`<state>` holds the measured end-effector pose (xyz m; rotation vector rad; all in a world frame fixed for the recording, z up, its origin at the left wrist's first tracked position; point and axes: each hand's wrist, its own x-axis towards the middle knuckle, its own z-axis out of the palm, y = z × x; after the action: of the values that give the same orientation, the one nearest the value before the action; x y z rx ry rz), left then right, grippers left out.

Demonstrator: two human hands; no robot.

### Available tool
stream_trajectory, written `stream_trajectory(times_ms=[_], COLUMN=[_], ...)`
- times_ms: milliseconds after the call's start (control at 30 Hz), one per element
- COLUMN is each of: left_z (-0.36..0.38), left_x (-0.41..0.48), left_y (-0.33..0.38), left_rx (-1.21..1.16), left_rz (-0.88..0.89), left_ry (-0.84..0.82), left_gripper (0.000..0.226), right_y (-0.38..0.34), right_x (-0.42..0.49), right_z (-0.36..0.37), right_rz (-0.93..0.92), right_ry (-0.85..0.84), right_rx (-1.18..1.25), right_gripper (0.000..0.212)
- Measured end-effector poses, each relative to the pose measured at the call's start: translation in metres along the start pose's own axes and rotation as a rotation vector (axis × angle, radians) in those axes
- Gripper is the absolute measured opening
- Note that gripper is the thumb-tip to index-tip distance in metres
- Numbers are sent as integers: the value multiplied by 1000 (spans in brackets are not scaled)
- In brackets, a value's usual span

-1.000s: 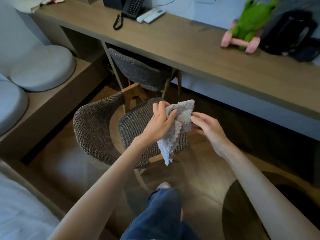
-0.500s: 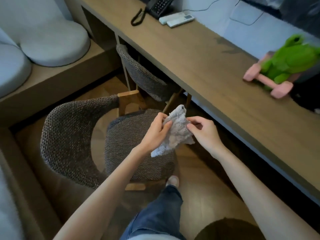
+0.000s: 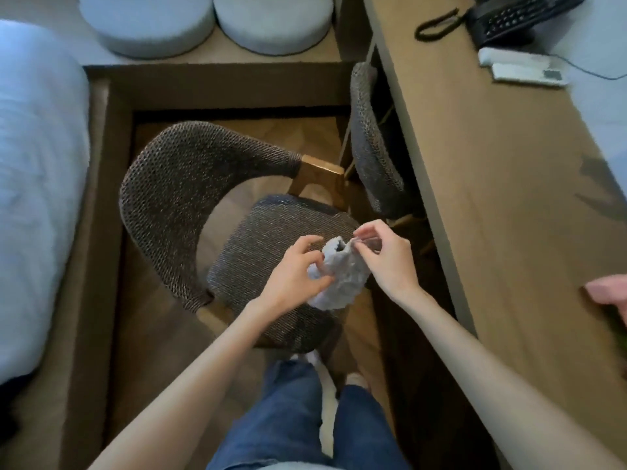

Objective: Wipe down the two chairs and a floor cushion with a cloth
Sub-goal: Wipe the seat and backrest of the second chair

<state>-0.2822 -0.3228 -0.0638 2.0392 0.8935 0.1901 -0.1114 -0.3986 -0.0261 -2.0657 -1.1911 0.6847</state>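
— The left hand (image 3: 293, 274) clutches the crumpled pale grey fluffy cloth (image 3: 341, 283) from below, and the right hand (image 3: 386, 261) pinches its top edge.
— It's held over the seat of the dark woven wood-framed chair (image 3: 183, 184). The second woven chair (image 3: 371, 147) sits tucked under the long wooden bench (image 3: 492, 198).

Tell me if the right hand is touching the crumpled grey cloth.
Touching. The head view shows the right hand pinching the top edge of the crumpled grey cloth between thumb and fingers.
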Motion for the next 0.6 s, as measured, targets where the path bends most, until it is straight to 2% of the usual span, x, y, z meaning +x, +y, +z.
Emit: stream_trajectory(times_ms=[133, 233, 367, 500, 600], left_z=[12, 23, 42, 54, 53], left_x=[-30, -48, -66, -84, -96], left_y=[6, 22, 48, 61, 65], left_rx=[-29, -87, -279, -372, -453], left_rz=[-31, -68, -180, -214, -242], left_ry=[258, 335, 487, 554, 464], left_gripper=[21, 25, 36, 33, 58], right_y=[1, 0, 2, 7, 8], right_x=[13, 12, 5, -1, -3], right_z=[8, 5, -13, -33, -44], right_rz=[-201, -307, -394, -439, -494], right_ry=[-146, -260, -352, -369, -351], right_rx=[9, 46, 113, 113, 83], right_gripper=[19, 20, 19, 18, 17])
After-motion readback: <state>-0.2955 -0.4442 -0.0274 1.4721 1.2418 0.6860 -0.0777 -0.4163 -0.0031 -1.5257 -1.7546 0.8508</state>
